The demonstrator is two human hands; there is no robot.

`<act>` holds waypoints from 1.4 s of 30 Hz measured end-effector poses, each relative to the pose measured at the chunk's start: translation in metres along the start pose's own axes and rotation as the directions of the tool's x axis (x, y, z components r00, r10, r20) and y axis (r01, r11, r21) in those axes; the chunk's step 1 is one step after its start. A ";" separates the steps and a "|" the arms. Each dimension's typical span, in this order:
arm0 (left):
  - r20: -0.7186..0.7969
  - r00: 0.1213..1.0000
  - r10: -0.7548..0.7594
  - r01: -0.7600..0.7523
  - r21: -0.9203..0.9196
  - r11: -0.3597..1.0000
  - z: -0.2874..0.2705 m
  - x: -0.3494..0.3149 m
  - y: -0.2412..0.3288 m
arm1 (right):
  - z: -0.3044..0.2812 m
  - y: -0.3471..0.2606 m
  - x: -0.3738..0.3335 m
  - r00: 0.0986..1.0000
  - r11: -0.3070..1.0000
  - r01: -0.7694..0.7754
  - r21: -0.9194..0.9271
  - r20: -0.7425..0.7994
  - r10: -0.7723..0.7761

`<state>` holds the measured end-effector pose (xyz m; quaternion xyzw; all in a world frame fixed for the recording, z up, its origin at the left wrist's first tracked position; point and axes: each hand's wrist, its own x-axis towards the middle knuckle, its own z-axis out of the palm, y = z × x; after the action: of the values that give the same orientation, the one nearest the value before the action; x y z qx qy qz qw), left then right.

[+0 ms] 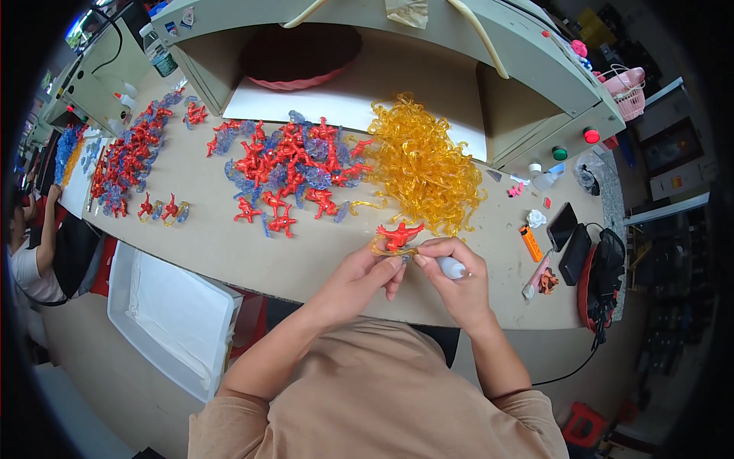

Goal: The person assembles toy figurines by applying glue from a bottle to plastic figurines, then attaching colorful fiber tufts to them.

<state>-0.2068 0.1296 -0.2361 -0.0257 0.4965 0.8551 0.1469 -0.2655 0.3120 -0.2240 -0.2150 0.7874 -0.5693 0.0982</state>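
Observation:
At the front of the bench, my left hand (352, 277) is closed on a small red plastic figure (399, 236) with its arms spread. A translucent yellow curved strip (382, 251) runs along the figure's lower side. My right hand (463, 289) pinches the strip's right end between thumb and forefinger. Tucked in that same hand is a small white squeeze bottle (452, 267). Beyond my hands lies a large heap of similar yellow curly strips (417, 164). To its left spreads a pile of red figures with clear blue parts (294, 157).
More red and blue figures (134, 157) lie at the left, near two with yellow strips (174, 209). A grey cabinet (535, 84) overhangs the back. On the right are an orange lighter (531, 243), a phone (563, 226) and a black bag (605, 275). A white tub (172, 317) stands below the bench; a person sits far left.

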 end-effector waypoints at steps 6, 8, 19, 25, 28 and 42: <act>0.032 0.996 -0.088 0.088 0.001 0.996 -0.007 -0.001 0.000 | -0.005 -0.020 0.011 0.992 0.982 0.124 -0.144 -0.001 -0.126; 0.017 0.995 -0.094 0.094 -0.053 0.994 -0.003 -0.003 -0.001 | -0.007 -0.019 0.013 0.970 0.948 0.238 -0.212 0.002 -0.243; -0.060 0.987 -0.147 0.122 -0.304 0.945 -0.010 -0.005 -0.010 | -0.017 -0.021 0.004 0.983 0.981 -0.173 -0.090 0.042 0.178; -0.078 0.981 -0.176 0.138 -0.354 0.925 -0.013 -0.006 -0.015 | -0.014 0.006 -0.007 0.984 0.965 -0.171 0.200 0.074 0.159; -0.127 0.979 -0.158 0.106 -0.344 0.933 -0.017 -0.006 -0.021 | -0.015 0.018 -0.011 0.989 0.983 -0.121 0.136 0.104 0.108; -0.140 0.975 -0.174 0.117 -0.345 0.931 -0.019 -0.005 -0.023 | -0.003 0.022 -0.012 0.987 0.869 -0.081 0.488 -0.082 0.138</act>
<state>-0.1981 0.1227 -0.2642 -0.1592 0.3514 0.9084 0.1610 -0.2610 0.3257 -0.2452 -0.1059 0.6356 -0.7526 0.1355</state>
